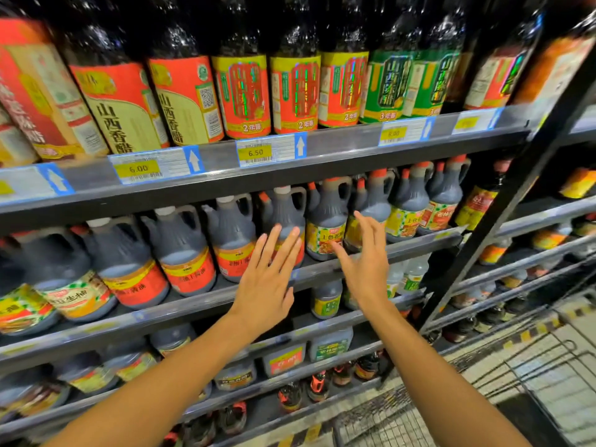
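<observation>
Head view: the shelf (pixel 180 306) carries a row of dark jugs. Mid-row stand a white-cap jug (pixel 288 214) and a yellow-label jug (pixel 326 221). Left grip (pixel 267 285) and right grip (pixel 364 262) are spread wide just before them, holding nothing.

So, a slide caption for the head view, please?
Open left hand and right hand reach toward sauce jugs on a shelf.

Left hand (pixel 264 279): raised palm forward, fingers straight and slightly spread, forearm bare and extended from lower left. Right hand (pixel 366 262): raised edge-on, fingers straight and together, thumb held apart, bare forearm extended from lower right.
</observation>
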Tool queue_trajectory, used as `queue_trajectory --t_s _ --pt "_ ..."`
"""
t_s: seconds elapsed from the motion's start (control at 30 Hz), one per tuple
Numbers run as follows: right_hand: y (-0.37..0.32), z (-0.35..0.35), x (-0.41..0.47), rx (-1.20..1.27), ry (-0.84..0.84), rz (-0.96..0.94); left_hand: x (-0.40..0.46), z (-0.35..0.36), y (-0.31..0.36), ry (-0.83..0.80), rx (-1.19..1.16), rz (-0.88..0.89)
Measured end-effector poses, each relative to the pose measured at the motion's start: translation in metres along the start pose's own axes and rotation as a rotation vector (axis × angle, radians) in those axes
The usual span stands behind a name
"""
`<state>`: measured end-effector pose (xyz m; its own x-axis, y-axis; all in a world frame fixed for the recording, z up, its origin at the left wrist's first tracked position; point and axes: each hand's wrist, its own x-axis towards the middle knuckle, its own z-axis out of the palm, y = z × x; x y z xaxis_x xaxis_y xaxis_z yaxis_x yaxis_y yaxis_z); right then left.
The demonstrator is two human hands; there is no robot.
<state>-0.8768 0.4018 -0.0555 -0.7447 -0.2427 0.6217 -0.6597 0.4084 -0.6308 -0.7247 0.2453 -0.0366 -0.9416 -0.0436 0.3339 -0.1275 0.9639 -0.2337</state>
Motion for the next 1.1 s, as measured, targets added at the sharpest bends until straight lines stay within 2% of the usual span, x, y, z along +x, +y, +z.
queue_trajectory --t_s 0.1,0.23,0.5,0.63,0.77,1.1 --pt "0.022 -0.019 0.005 0.002 0.084 0.03 0.009 -0.003 0.007 0.02 0.016 0.122" --pt "0.041 -0.023 0.02 -0.052 0.024 0.083 0.036 -0.002 0.022 -0.003 0.086 0.219" --pt "0.051 -0.023 0.03 -0.047 0.015 0.07 0.053 0.01 0.029 -0.047 0.204 0.213" --pt "0.065 -0.03 0.029 -0.07 0.074 0.224 0.053 0.013 0.026 -0.022 0.193 0.227" --pt "0.072 -0.03 0.031 0.025 -0.055 0.374 0.054 0.015 0.028 -0.024 0.2 0.225" --pt "0.076 -0.031 0.035 0.006 -0.106 0.356 0.055 0.021 0.027 0.006 0.201 0.246"
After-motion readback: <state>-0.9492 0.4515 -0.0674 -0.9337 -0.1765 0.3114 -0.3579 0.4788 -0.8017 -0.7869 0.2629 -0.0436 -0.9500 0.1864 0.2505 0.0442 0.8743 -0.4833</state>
